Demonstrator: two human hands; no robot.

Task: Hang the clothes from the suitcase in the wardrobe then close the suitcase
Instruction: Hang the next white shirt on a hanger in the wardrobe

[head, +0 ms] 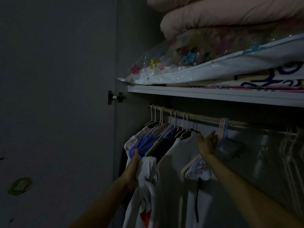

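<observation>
White cloth of a bunched garment (148,171) was gripped by the left hand (132,168), its fingers curled round the folds below the hanging clothes (153,142). Right of those fingers, a white shirt (174,162) hung from the rail (205,117). Further right, the right hand (207,143) reached up with fingers loosely spread, just below the rail, beside empty hangers (223,129).

Very dim, grainy; light from upper right; edges curved.
</observation>
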